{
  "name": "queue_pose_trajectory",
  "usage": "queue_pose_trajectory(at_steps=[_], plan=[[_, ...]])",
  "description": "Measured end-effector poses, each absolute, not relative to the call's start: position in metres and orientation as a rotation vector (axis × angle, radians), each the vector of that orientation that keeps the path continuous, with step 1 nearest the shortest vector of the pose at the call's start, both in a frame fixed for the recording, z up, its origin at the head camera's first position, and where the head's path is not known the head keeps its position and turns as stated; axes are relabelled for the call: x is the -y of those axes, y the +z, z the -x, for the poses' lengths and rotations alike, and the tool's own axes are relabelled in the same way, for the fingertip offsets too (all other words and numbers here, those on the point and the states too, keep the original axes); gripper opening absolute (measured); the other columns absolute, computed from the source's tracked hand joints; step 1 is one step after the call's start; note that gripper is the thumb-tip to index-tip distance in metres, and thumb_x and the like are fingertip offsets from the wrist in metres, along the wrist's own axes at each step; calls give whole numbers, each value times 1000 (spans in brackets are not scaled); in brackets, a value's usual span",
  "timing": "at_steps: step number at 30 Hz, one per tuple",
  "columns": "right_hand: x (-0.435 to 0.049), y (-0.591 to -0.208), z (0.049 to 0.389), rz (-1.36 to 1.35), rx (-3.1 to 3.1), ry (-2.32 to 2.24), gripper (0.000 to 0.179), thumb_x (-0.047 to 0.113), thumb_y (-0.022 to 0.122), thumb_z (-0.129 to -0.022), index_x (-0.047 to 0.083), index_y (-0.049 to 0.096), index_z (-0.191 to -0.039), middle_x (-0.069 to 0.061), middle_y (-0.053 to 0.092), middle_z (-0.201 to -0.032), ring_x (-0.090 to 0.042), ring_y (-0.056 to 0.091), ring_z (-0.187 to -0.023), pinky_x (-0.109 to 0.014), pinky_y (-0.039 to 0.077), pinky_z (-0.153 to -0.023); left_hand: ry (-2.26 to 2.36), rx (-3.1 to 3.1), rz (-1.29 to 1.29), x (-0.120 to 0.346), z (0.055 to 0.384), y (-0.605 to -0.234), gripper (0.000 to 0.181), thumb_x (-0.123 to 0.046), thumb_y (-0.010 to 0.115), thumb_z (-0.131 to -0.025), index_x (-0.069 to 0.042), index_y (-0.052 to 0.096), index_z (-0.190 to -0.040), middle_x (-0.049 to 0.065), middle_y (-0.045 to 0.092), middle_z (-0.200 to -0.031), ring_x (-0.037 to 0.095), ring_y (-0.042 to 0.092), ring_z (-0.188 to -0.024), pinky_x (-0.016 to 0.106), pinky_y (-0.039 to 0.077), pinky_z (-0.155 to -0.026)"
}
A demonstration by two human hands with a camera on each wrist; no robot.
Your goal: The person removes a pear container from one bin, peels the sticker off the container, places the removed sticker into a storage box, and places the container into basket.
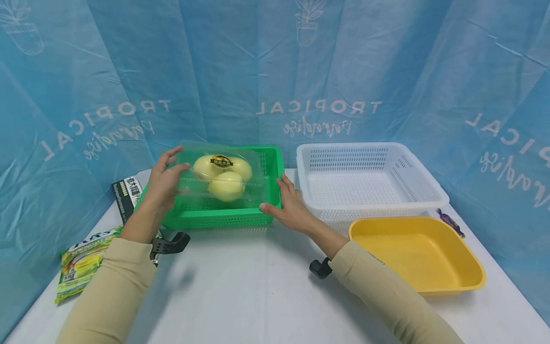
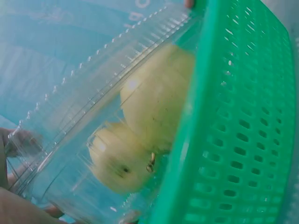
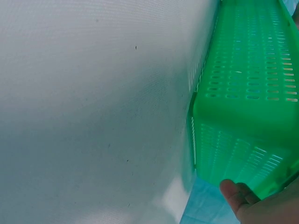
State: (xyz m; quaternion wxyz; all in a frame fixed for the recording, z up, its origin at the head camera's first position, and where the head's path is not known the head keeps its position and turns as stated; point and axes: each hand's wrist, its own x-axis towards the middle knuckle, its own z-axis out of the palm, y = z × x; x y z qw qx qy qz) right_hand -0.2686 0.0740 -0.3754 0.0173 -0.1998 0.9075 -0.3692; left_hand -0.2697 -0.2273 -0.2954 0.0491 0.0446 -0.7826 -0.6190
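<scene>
Left hand (image 1: 162,185) pinching clear oblong plastic fruit box (image 1: 221,161); right hand (image 1: 294,206) spread at right edge, green oblong plastic basket (image 1: 219,220).

Before green basket (image 1: 219,220): you can pass low over the tabletop (image 1: 240,286), between your forearms (image 1: 105,291).
Mouth of green basket: clear box (image 1: 221,161), in your left hand (image 1: 164,180), covers much; you have a gap at the right end.
Right of green basket: your right hand (image 1: 296,210), then white basket (image 1: 374,210), crowd you.
Left of green basket: black packet (image 1: 123,200) bars you.
Behind it: blue curtain (image 1: 258,71).
</scene>
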Motion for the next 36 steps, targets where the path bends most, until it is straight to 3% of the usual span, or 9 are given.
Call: queue_pose_trajectory(at_steps=[4,6,8,10,14,17,21,28,36], plan=[[-74,-376,269,624,-2820,-1154,89,56,52,-90,9,8,-152,-6,-5,-160,-45,4,-145,-61,13,-115,-1880,2349,-191,230,264,-286,53,-31,46,-98,-43,25,-146,4,-3,-160,36,3,-147,63,22,-110],[-74,-376,269,624,-2818,-1160,89,55,52,-90,8,9,-152,-6,-5,-160,-45,4,-145,-61,12,-115,-1890,2329,-208,232,261,-283,53,-33,46,-98,-44,25,-145,2,-3,-160,34,3,-147,53,29,-107],[-74,-376,269,624,-2815,-1163,89,55,52,-90,8,9,-152,-6,-5,-160,-45,3,-145,-61,11,-115,-1920,2289,-220,234,258,-279,53,-32,47,-98,-44,26,-145,1,-2,-160,32,11,-145,39,38,-94],[-74,-377,269,623,-2817,-1156,89,55,52,-90,9,8,-152,-6,-6,-160,-44,2,-145,-61,10,-116,-1931,2254,-235,236,255,-276,53,-31,48,-98,-42,27,-145,2,-1,-160,25,40,-128,26,39,-70],[-74,-377,269,626,-2824,-1148,89,56,52,-90,9,8,-152,-6,-6,-160,-44,3,-145,-61,10,-116,-1970,2191,-251,239,248,-270,53,-30,50,-97,-42,28,-144,3,1,-159,25,39,-125,27,36,-62],[-74,-376,269,630,-2827,-1155,89,55,52,-90,8,9,-152,-7,-5,-160,-45,3,-145,-61,10,-116,-2013,2156,-241,239,241,-265,54,-30,50,-97,-43,27,-144,3,-2,-160,31,6,-146,48,35,-98],[-74,-376,269,634,-2823,-1158,89,55,52,-90,8,8,-152,-7,-5,-160,-45,3,-144,-61,9,-116,-2087,2092,-251,239,232,-260,53,-31,50,-97,-45,28,-143,-1,-2,-159,29,7,-146,66,20,-109],[-75,-378,270,640,-2813,-1171,90,56,52,-90,8,8,-152,-6,-5,-160,-47,2,-144,-62,10,-115,-2198,2017,-200,240,218,-256,55,-29,50,-97,-43,26,-145,-1,-5,-158,28,7,-147,62,39,-100],[-75,-377,270,641,-2820,-1164,90,55,52,-90,8,8,-152,-8,-5,-160,-45,3,-144,-61,11,-115,-2227,2011,-41,236,194,-262,55,-25,44,-100,-39,21,-148,6,-11,-158,30,2,-147,37,57,-74]])
